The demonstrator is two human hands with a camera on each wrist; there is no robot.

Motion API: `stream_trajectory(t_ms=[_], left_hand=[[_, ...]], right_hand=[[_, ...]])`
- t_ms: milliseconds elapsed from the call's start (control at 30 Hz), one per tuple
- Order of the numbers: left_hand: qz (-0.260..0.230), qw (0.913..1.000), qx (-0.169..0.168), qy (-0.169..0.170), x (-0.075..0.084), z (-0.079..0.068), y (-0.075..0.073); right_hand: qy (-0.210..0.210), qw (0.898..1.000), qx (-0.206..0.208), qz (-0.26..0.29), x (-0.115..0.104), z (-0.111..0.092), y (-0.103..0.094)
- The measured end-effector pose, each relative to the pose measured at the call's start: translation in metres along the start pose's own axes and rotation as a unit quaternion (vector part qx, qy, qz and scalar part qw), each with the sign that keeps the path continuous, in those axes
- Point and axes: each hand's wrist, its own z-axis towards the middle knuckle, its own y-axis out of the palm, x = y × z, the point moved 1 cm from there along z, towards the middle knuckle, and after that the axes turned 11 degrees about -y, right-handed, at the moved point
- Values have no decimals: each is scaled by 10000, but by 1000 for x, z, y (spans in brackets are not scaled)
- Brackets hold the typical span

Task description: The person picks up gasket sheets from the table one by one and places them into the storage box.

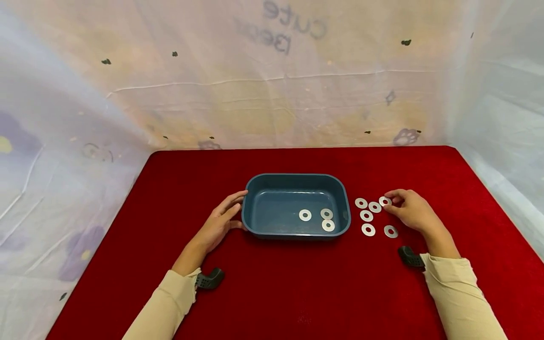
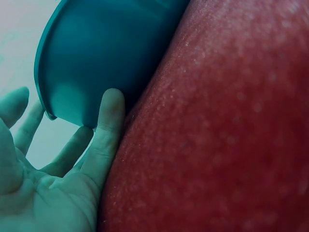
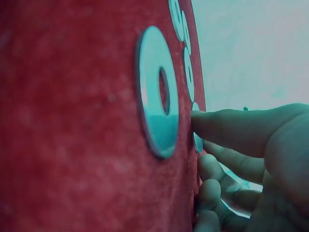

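Observation:
A blue-grey rectangular tray [image 1: 272, 205] sits on the red table, with three flat metal washers [image 1: 305, 215] on its floor. My left hand [image 1: 216, 224] is at the tray's left end, fingers extended; in the left wrist view its fingertips meet the outer wall [image 2: 96, 58]. To the right of the tray, my right hand [image 1: 414, 210] pinches a washer [image 1: 384, 201] at its edge between thumb and fingers, low at the cloth. In the right wrist view the thumb partly covers this washer [image 3: 197, 137]. Several other washers [image 1: 366, 216] lie around it on the cloth.
A nearer washer [image 3: 154, 96] lies flat beside the right hand in the right wrist view. The red cloth [image 1: 297, 283] covers the table up to pale printed curtains [image 1: 276, 108] at the back and sides. Dark wrist-worn devices [image 1: 210, 278] stick out at both cuffs.

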Motion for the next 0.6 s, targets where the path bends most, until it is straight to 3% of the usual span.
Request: stream_trajectory(t_ms=[367, 600], left_hand=[[96, 9998, 154, -89, -1, 0, 0], [84, 9998, 139, -67, -1, 0, 0]], right_hand=[[292, 9994, 8, 198, 4, -5, 1], [-29, 10000, -27, 81, 6, -5, -1]])
